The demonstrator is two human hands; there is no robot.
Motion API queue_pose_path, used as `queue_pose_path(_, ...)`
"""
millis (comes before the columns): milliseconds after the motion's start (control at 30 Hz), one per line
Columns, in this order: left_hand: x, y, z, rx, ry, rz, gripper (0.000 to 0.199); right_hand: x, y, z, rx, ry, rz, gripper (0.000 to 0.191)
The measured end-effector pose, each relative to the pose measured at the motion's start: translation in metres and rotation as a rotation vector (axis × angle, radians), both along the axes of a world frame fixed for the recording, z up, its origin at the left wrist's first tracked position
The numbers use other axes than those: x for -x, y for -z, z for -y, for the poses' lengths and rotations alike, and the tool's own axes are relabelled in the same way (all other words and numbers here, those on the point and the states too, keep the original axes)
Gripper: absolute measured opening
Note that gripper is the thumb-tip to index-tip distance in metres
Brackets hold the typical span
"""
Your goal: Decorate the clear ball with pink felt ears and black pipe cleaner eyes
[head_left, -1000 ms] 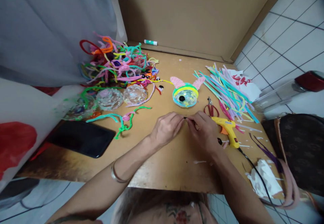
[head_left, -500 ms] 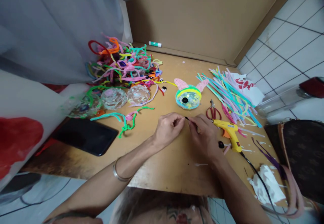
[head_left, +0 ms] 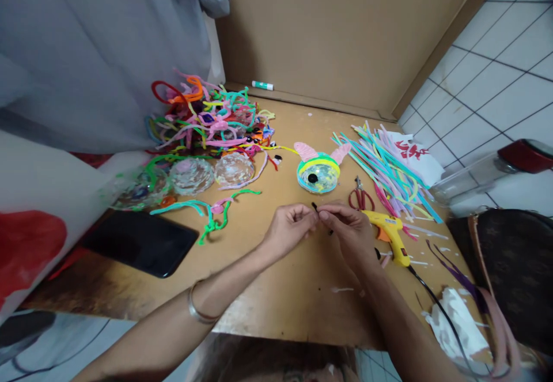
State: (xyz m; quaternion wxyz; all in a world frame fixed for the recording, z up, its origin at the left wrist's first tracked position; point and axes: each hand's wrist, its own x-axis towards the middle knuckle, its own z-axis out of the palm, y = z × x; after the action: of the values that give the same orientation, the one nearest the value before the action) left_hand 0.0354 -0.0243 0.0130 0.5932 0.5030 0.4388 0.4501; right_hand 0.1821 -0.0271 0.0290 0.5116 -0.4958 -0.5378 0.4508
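Note:
My left hand (head_left: pixel 290 226) and my right hand (head_left: pixel 348 226) meet over the middle of the table, fingertips pinched on a small black piece (head_left: pixel 315 206). Part of a black piece also shows below my right fingers. Just beyond the hands sits a round craft piece (head_left: pixel 318 174) with a green and yellow band, two pink ears and one black dot. To the right of my right hand are red-handled pliers (head_left: pixel 361 197) and a yellow glue gun (head_left: pixel 394 238).
Colourful pipe cleaners (head_left: pixel 216 120) are heaped at the back left, near a black phone (head_left: pixel 144 242). Straight pipe cleaners (head_left: pixel 393 169) lie back right. A glue stick (head_left: pixel 262 85), crumpled tissue (head_left: pixel 458 324) and brown bag (head_left: pixel 510 272) are around the edges.
The view has shifted slightly. My right fingers have turned over the black piece, and more of it now shows above and below the fingertips.

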Motion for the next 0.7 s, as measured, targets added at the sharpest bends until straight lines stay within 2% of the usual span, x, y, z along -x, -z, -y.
queue_pose_path(100,-0.004,0.002,0.003,0.084,0.138,0.144,0.045,0.003,0.001,0.001,0.044,-0.052,-0.008,0.012)
queue_pose_path(233,-0.005,0.002,0.004,0.085,0.102,0.193,0.045,0.002,-0.003,0.002,0.063,-0.015,-0.038,0.024)
queue_pose_path(367,-0.004,0.002,0.003,0.052,0.066,0.135,0.044,-0.001,-0.004,0.001,0.040,-0.049,0.069,0.020)
queue_pose_path(500,-0.004,0.003,0.006,0.014,0.092,-0.008,0.041,-0.005,-0.003,0.001,-0.082,-0.070,0.178,0.012)
queue_pose_path(567,-0.003,0.001,0.007,-0.115,0.057,-0.129,0.034,-0.007,-0.002,0.001,-0.163,-0.008,0.281,0.011)
queue_pose_path(633,0.001,-0.001,0.007,-0.370,-0.048,-0.287,0.023,-0.008,-0.002,0.003,-0.254,0.085,0.416,0.011)
queue_pose_path(700,0.006,-0.002,0.005,-0.665,-0.155,-0.439,0.017,-0.007,-0.002,0.005,-0.331,0.121,0.537,0.011)
